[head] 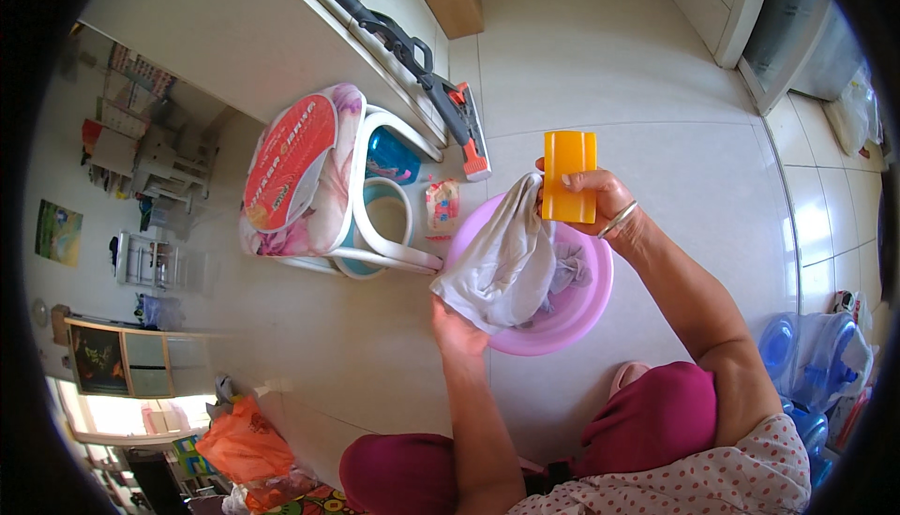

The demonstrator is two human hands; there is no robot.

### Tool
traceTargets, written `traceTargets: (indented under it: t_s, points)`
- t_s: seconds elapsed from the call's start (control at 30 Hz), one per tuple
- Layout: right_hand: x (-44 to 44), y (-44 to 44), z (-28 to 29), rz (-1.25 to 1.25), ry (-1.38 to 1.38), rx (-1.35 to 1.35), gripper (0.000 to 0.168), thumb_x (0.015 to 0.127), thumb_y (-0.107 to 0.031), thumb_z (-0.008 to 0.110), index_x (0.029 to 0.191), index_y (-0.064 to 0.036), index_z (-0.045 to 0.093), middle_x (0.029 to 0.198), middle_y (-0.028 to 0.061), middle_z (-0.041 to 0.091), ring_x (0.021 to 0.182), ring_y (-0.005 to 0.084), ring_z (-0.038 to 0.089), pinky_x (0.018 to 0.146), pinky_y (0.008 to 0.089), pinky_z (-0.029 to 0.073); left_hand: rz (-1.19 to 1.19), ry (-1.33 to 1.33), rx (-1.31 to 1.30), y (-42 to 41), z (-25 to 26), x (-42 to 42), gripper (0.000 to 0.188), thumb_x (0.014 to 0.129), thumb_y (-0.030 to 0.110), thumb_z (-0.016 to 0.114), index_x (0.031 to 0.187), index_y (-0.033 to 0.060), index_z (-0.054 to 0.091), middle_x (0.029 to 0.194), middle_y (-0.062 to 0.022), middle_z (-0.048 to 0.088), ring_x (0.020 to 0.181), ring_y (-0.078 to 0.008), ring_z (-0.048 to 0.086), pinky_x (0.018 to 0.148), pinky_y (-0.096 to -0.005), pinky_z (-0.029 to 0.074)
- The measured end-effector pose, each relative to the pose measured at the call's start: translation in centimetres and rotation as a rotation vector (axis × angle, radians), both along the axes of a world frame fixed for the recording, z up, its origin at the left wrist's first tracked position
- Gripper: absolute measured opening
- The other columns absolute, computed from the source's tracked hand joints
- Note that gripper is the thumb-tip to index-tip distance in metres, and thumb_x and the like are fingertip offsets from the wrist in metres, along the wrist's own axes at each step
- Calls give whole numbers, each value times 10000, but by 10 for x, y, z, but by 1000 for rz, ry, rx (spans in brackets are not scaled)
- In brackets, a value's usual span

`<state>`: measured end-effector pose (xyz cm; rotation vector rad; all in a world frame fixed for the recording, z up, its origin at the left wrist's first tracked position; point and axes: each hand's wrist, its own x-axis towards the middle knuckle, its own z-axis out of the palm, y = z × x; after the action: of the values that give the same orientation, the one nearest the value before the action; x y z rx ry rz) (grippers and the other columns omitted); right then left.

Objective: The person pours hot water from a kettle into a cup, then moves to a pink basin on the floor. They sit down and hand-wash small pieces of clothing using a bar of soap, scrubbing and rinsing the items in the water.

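Over a pink plastic basin (pixel 598 304) on the floor, a damp white cloth (pixel 503 272) is stretched between my hands. My right hand (pixel 598 195) grips a yellow-orange bar of laundry soap (pixel 568 163), thumb across its face, and the cloth's upper end is at the same hand. My left hand (pixel 457 329) is under the cloth's lower edge and holds it; most of its fingers are hidden by the fabric. Inside the basin lies a greyish wet cloth (pixel 569 265), partly covered by the white one.
Left of the basin stand a white stool (pixel 394 251) with a padded cover, a bucket (pixel 387 216) and a blue container (pixel 387 156). A soap wrapper (pixel 443 206) lies on the floor. A vacuum cleaner (pixel 429 79) leans behind. Large water bottles (pixel 823 360) are at right, an orange bag (pixel 246 441) at lower left.
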<state>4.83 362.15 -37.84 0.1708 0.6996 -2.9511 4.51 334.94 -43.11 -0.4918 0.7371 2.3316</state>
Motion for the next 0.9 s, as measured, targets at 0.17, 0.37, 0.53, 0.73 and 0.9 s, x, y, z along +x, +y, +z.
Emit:
traceTargets:
  t_s: [0.17, 0.37, 0.53, 0.73, 0.9]
  points:
    - [1, 0, -13, -18, -80, 80, 437, 727, -72, 600, 1136, 10, 470, 975, 124, 555, 868, 256, 588, 819, 397, 486, 41, -40, -30, -5, -4, 1, 534, 881, 486, 389, 1237, 98, 475, 1330, -93, 428, 1223, -311, 390, 1008, -512, 294]
    - [7, -4, -11, 16, -112, 307, 387, 746, -59, 578, 1119, -6, 491, 972, 94, 554, 871, 220, 587, 777, 368, 500, 127, 74, 73, 5, 5, 3, 465, 870, 347, 471, 1243, 68, 450, 1293, -99, 461, 1199, -311, 413, 1008, -499, 297]
    - [8, 8, 7, -13, -79, 359, 424, 684, -43, 618, 1091, -13, 503, 920, 88, 555, 829, 215, 591, 767, 361, 506, 60, 308, -110, -6, 23, -8, 470, 780, 115, 557, 1227, 28, 440, 1197, -116, 514, 1116, -296, 484, 978, -464, 351]
    - [10, -14, 35, 105, 16, 278, 412, 676, -5, 610, 1080, 0, 528, 938, 100, 584, 848, 209, 594, 775, 339, 497, 111, 296, -353, -7, -16, -12, 401, 797, 37, 481, 1198, 50, 467, 1205, -100, 508, 1135, -279, 474, 960, -439, 389]
    - [18, -59, 41, 309, 72, 354, 322, 655, -26, 635, 970, 20, 589, 872, 93, 618, 799, 193, 604, 726, 293, 486, 143, 270, 97, 46, 6, 15, 372, 868, 156, 439, 1228, 64, 449, 1251, -89, 468, 1129, -248, 478, 946, -413, 387]
